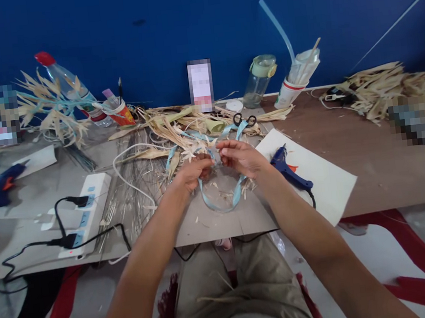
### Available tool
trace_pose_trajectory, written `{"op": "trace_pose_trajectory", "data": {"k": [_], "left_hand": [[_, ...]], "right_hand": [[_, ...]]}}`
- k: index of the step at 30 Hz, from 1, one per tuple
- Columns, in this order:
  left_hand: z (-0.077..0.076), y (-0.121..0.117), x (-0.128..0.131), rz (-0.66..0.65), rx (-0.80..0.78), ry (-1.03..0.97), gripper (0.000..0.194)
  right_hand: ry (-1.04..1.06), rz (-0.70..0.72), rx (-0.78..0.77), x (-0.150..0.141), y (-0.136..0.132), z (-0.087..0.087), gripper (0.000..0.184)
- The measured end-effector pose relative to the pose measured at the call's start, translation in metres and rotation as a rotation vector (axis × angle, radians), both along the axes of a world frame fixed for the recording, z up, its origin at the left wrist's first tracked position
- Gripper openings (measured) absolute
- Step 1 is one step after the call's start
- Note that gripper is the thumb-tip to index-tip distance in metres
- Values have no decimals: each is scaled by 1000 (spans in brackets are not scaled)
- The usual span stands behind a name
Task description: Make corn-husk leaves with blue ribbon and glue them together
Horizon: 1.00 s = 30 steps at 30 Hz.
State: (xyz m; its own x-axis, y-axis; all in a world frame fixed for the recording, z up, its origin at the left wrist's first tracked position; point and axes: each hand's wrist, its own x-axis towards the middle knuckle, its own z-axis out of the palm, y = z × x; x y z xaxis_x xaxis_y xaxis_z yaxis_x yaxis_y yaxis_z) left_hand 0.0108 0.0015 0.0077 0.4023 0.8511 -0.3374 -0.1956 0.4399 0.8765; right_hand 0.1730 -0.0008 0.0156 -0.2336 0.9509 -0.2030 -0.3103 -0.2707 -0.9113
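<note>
Left hand [196, 172]: fingers drawn together, apparently pinching the bluish stem [212, 153] of a pale husk-flower spray [190, 153].
Right hand [241, 158]: fingertips curled close beside the stem; whether they grip anything, I cannot tell.
Flower spray: at the left fingertips, over the table [201, 231], with a pale-blue ribbon [221, 209] looping below both hands.
Good handling: probably best to pinch low on the stem, spare the thin petals and use light fingertip pressure.
Ribbon care: worth keeping it flat; a twist could crease it.
Glue gun [287, 172]: on a white sheet [325, 187], near the right hand; its nozzle may be hot.
Scissors [246, 120]: beyond the right hand, near husk strips [158, 119].
Snags: loose wires [138, 197] and a white cable [115, 164], left of the hands.
</note>
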Motion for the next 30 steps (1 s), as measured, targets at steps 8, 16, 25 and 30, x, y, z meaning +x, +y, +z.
{"op": "trace_pose_trajectory", "data": {"k": [8, 16, 25, 30], "left_hand": [[-6, -1, 8, -53, 69, 118, 13], [-9, -5, 10, 37, 72, 160, 23], [-8, -8, 12, -36, 132, 255, 15], [-10, -6, 13, 10, 149, 195, 14]], "right_hand": [[-399, -24, 407, -7, 5, -12, 27], [-552, -28, 686, -5, 3, -8, 16], [-398, 130, 325, -3, 2, -6, 17], [-394, 17, 494, -8, 0, -9, 13]]}}
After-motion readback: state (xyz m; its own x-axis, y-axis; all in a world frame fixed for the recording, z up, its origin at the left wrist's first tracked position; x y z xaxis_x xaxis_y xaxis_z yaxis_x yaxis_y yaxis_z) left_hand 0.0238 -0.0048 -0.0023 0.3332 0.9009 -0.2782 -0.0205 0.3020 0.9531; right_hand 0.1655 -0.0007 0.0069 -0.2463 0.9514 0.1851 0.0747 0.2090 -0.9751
